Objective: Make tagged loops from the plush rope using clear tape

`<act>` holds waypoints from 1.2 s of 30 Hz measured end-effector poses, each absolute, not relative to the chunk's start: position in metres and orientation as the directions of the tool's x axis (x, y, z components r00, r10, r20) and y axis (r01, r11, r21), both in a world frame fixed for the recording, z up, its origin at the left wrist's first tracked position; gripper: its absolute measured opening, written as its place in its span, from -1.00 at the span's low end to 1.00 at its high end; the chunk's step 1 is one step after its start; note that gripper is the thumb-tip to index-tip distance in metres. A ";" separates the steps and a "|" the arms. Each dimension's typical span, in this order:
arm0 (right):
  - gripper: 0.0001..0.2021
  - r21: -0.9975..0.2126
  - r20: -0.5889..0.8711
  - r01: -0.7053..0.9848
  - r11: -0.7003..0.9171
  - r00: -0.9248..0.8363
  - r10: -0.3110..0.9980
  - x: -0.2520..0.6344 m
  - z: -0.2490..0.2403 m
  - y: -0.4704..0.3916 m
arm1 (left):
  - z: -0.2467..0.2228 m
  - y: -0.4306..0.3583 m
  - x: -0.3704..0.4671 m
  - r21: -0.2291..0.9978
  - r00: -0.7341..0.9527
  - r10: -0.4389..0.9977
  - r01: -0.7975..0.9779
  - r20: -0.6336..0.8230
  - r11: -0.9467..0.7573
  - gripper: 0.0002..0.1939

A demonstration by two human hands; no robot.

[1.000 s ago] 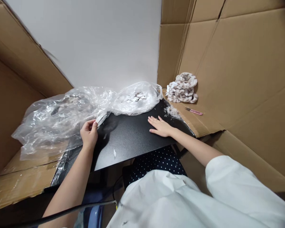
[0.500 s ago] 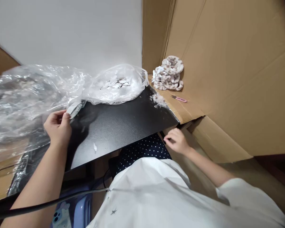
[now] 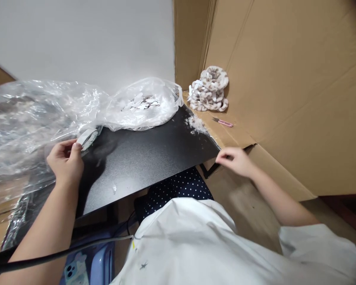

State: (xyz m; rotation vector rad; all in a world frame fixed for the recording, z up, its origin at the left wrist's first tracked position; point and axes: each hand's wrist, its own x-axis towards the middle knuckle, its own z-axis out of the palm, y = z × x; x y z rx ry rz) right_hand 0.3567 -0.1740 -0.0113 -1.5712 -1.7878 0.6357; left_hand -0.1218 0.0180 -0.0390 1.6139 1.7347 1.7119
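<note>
Thumb and fingers of my left hand (image 3: 67, 160) pinch a looped white strip with faint printing (image 3: 88, 138), above the left part of the black table (image 3: 142, 158). My right hand (image 3: 235, 160) is off the table's right front corner, its fingers curled with thumb and fingertips together; whatever they hold, if anything, is too small to make out. Behind the strip lies a clear plastic bag (image 3: 166, 113) with white and dark scraps in it. A large crumpled clear plastic bag (image 3: 41, 118) spreads over the left side.
Fluffy white-and-brown rings (image 3: 210, 89) are piled on cardboard (image 3: 237, 136) at the back right. Pink thread snips (image 3: 224, 122) lie in front of them. White fluff (image 3: 197, 124) sits at the table's right edge. A phone (image 3: 77, 271) is low on the left.
My right hand has moved right and up, away from my lap. My left hand has shifted slightly left with the strip, which has turned a little. The whole view has shifted slightly.
</note>
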 end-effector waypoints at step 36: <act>-0.39 -0.295 0.066 0.699 0.652 -0.666 0.743 -0.007 -0.041 0.025 | -0.051 0.011 -0.142 0.789 -0.414 0.698 0.493 0.584 -0.367 -0.68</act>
